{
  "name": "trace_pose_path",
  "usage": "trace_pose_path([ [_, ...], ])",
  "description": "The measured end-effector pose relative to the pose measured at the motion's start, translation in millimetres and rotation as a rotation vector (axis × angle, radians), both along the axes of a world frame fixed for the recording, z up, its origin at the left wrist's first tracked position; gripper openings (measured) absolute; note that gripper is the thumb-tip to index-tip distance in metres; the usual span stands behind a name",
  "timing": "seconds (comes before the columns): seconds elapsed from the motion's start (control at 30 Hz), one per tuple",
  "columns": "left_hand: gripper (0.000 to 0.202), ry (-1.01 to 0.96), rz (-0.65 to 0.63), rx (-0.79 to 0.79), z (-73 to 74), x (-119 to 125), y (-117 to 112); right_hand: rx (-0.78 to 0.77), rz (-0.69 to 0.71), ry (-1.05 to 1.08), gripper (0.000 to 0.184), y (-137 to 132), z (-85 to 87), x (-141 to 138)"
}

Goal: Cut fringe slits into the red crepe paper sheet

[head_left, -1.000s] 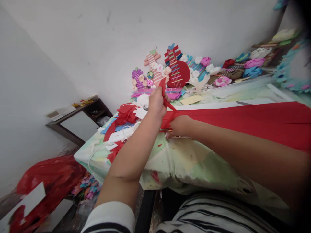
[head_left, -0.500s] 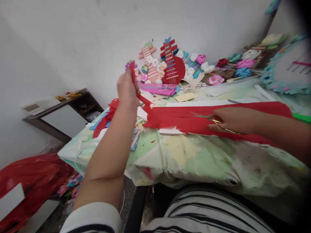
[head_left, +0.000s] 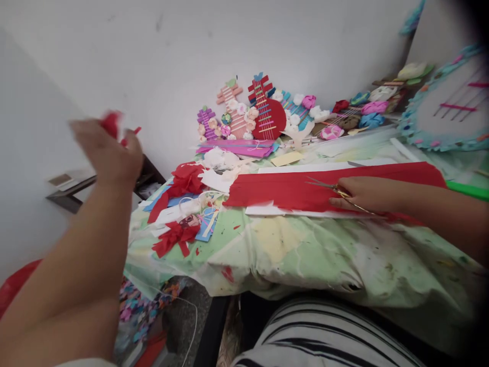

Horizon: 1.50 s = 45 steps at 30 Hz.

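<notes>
Across the centre and right of the frame we see a long red crepe-like sheet [head_left: 275,191], lying flat with ragged edges at its left end and white paper [head_left: 267,209] showing beneath it. On it rest the gold-handled scissors [head_left: 342,193], slim blades slightly parted and pointing left; our right hand [head_left: 359,192] has its fingers closed around the handles. At the left of the frame our raised left hand [head_left: 114,153] has a small red scrap [head_left: 111,124] at it.

Behind everything stands a pale, marked wall [head_left: 191,51]. Below it, a stained green-and-white cloth [head_left: 282,239] covers the table and hangs in folds at the front. Upper right, we see a panel with a ruffled blue rim [head_left: 410,125]. Top centre, a red lute-shaped craft [head_left: 269,120] leans among paper flowers, with magenta sheets [head_left: 237,148] below. Crumpled red pieces [head_left: 187,178] lie left of the sheet, and a yellow card [head_left: 286,158] behind it.

Our right forearm hides part of the sheet's right end, our left arm covers much of the dark cabinet [head_left: 153,171], and the frame's right edge cuts off the panel. The left fingers are too blurred for us to tell whether they grasp the scrap or have released it.
</notes>
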<state>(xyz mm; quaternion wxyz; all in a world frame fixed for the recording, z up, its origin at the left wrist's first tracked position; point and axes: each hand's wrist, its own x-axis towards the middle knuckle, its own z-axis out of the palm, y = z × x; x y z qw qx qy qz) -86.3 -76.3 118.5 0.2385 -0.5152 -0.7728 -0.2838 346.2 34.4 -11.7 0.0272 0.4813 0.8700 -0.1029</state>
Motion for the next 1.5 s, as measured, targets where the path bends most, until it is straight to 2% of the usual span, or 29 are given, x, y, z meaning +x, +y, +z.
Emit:
trace_pose_path([
  [0.07, 0.055, 0.134, 0.019, -0.054, -27.1, 2.3, 17.9, -0.005, 0.000, -0.018, 0.047, -2.7, 3.7, -2.1],
  [0.2, 0.032, 0.286, -0.066, -0.347, -76.8, 21.1, 65.0, -0.021, -0.047, -0.026, 0.045, -11.3, 11.1, -4.0],
  [0.27, 0.030, 0.319, -0.113, -0.477, -94.3, 34.0, 86.4, -0.042, -0.062, -0.017, 0.044, -13.9, 13.2, -2.0],
  [0.33, 0.029, 0.324, -0.171, -0.599, -105.2, 46.8, 103.0, -0.068, -0.057, -0.010, 0.043, -13.3, 13.1, 2.3],
  [0.4, 0.029, 0.305, -0.230, -0.700, -108.9, 58.9, 113.3, -0.093, -0.035, -0.004, 0.045, -10.2, 10.9, 8.2],
  [0.47, 0.029, 0.276, -0.287, -0.757, -106.4, 71.4, 115.9, -0.139, -0.017, -0.005, 0.047, -7.7, 8.3, 13.8],
  [0.6, 0.033, 0.247, -0.427, -0.692, -98.0, 107.9, 96.0, -0.214, -0.064, -0.042, 0.048, -13.7, 10.1, 13.8],
  [0.7, 0.028, 0.247, -0.598, -0.642, -105.2, 144.8, 69.6, -0.058, -0.060, -0.084, 0.049, -24.3, 16.5, 2.0],
  [0.8, 0.020, 0.243, -0.767, -0.648, -124.8, 174.7, 52.6, 0.174, 0.031, -0.116, 0.046, -31.1, 19.6, -11.5],
  [0.87, 0.024, 0.235, -0.841, -0.627, -138.6, 185.7, 50.7, 0.216, 0.045, -0.133, 0.044, -32.5, 18.6, -16.5],
  [0.97, 0.026, 0.206, -0.901, -0.582, -151.9, 191.2, 56.6, 0.217, 0.019, -0.118, 0.044, -32.2, 14.5, -16.3],
  [1.13, 0.016, 0.083, -0.970, -0.572, -156.8, 191.2, 64.1, 0.202, 0.031, -0.107, 0.048, -29.4, 7.9, -7.9],
  [1.3, 0.018, -0.103, -0.985, -0.577, -161.4, 189.2, 66.3, 0.186, 0.089, -0.149, 0.052, -28.0, 5.1, -6.1],
  [1.5, 0.021, -0.282, -0.941, -0.544, -168.3, 185.9, 69.0, 0.201, 0.098, -0.185, 0.055, -29.8, 2.9, -18.9],
])
